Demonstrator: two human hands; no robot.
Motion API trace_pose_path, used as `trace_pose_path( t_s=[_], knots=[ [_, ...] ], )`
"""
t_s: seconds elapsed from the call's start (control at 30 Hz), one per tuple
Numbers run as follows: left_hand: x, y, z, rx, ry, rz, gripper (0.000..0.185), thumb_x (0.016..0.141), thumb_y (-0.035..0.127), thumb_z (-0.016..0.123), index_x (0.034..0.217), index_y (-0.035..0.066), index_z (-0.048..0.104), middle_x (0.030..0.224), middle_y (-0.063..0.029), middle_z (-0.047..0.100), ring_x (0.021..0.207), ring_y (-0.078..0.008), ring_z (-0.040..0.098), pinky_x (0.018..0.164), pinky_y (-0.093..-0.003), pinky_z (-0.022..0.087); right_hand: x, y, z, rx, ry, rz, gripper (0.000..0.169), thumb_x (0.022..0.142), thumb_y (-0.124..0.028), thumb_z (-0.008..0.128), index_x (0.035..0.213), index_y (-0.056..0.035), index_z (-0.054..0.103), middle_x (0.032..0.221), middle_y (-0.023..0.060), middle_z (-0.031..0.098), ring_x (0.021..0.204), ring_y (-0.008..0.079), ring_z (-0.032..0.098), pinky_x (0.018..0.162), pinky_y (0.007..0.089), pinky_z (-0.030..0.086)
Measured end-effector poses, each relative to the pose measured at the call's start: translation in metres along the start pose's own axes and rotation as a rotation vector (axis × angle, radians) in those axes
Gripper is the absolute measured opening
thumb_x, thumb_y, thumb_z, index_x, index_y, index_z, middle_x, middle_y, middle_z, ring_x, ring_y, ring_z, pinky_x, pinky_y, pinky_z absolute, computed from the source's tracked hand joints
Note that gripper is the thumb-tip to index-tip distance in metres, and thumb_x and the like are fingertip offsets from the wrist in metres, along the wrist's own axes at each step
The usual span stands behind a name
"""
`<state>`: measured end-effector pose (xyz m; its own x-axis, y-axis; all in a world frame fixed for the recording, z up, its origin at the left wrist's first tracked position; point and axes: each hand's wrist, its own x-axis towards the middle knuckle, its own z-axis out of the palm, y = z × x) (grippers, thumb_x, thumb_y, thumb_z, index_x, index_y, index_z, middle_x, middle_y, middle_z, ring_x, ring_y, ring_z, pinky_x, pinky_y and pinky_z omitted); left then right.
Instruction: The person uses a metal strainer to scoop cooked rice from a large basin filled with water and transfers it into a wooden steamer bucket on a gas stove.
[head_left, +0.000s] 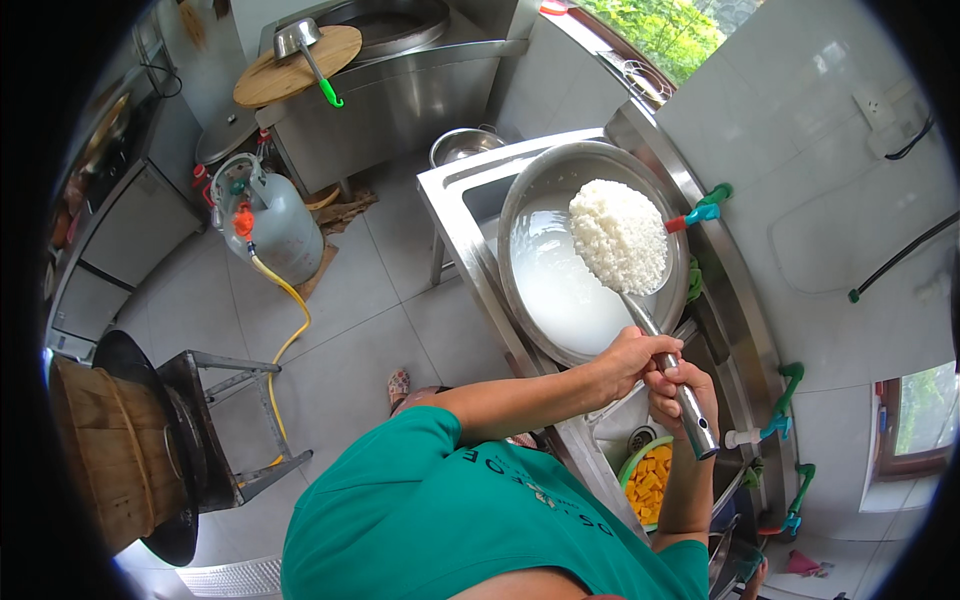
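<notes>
My left hand (636, 363) and my right hand (684, 394) both grip the metal handle (693, 420) of a long-handled scoop, the left nearer the bowl and the right nearer the holed end. Heaped on the scoop is a mound of wet white rice (619, 236), which hides most of the scoop's head; I cannot tell whether it is perforated. Beneath it stands a large round metal basin (517, 300), set over the stainless steel sink (469, 232). Cloudy white water (559, 300) fills the basin's lower part.
A green-rimmed basket of orange cubes (649, 484) sits in the nearer sink compartment. Taps (701, 215) line the wall side. On the floor stand a gas cylinder (274, 225) with a yellow hose (300, 326) and a metal stand (240, 367) bearing a wooden steamer barrel (112, 450).
</notes>
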<state>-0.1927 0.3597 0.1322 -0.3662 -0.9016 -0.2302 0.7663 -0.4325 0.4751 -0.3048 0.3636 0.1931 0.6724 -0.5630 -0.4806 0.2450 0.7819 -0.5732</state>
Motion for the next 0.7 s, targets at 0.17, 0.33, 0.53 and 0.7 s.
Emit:
trace_pose_path(
  t_s=[0.17,0.33,0.53,0.7],
  knots=[
    [0.007,-0.005,0.0,-0.011,0.015,0.001,0.02,0.072,0.014,0.055,0.068,-0.005,0.052,0.061,-0.0092,0.054,0.047,-0.0131,0.052,0.046,-0.0207,0.045,0.0,-0.003,-0.009,0.017,-0.006,0.011,0.007,0.073,-0.01,0.042,0.075,-0.0032,0.039,0.054,0.0028,0.041,0.035,0.0099,0.042,0.028,0.0191,0.03],
    [0.022,-0.011,-0.007,0.025,0.072,-0.008,0.019,0.071,0.012,0.055,0.068,-0.006,0.052,0.06,-0.0098,0.053,0.046,-0.0132,0.052,0.044,-0.0215,0.044,0.007,-0.005,-0.022,0.033,0.001,0.035,0.007,0.073,-0.01,0.042,0.074,-0.0039,0.039,0.053,0.0024,0.041,0.036,0.0097,0.042,0.028,0.0193,0.03],
    [0.035,-0.033,-0.022,-0.012,0.19,-0.01,0.017,0.07,0.012,0.056,0.067,-0.004,0.052,0.055,-0.0078,0.051,0.041,-0.0123,0.049,0.038,-0.0215,0.041,0.015,-0.001,-0.041,0.037,0.027,0.113,0.007,0.073,-0.011,0.041,0.073,-0.0049,0.038,0.052,0.0013,0.04,0.035,0.009,0.04,0.028,0.02,0.029],
    [0.014,-0.025,-0.018,-0.017,0.167,0.017,0.015,0.071,0.011,0.055,0.066,-0.002,0.053,0.054,-0.006,0.051,0.041,-0.0094,0.047,0.037,-0.0193,0.038,0.011,0.005,-0.024,-0.12,0.099,0.12,0.008,0.073,-0.012,0.042,0.075,-0.0052,0.038,0.052,0.0001,0.04,0.034,0.0082,0.039,0.027,0.0194,0.029]
  ],
)
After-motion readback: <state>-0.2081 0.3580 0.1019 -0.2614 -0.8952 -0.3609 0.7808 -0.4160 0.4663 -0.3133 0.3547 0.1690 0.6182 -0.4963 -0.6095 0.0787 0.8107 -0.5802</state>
